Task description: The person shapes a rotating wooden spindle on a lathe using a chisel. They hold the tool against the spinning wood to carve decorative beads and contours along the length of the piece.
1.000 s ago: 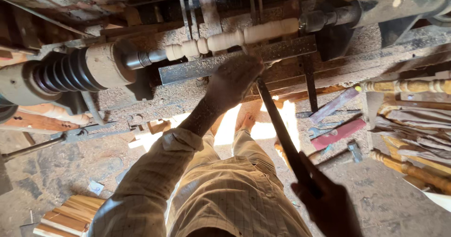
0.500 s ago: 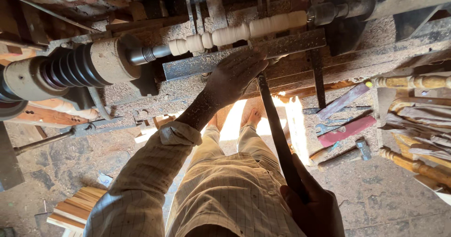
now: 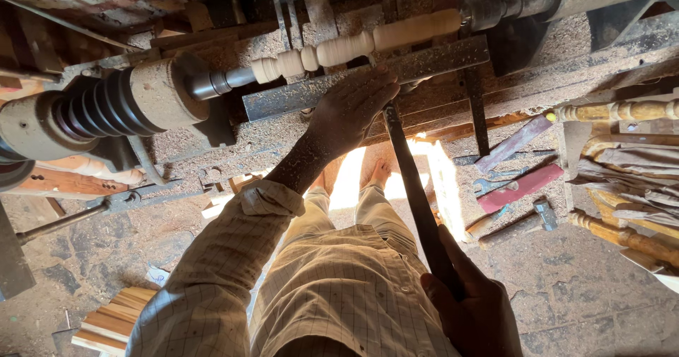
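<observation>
Gripping the dark handle end of a long turning chisel [image 3: 417, 201], the right hand [image 3: 470, 307] is sitting at the lower right of the frame, fingers closed around it. The chisel is running up toward the upper middle, where the left hand [image 3: 350, 109] is lying palm down over its tip, fingers bent and pressing it against the metal tool rest [image 3: 438, 63]. Just above the rest, a pale wooden spindle [image 3: 353, 45] with turned beads is sitting in the lathe [image 3: 113, 109], whose ribbed pulley is filling the upper left. Sawdust is covering the bed. Turned wooden legs [image 3: 622, 111] and flat tools are lying at the right edge, and stacked wood strips [image 3: 109, 321] at the lower left.
</observation>
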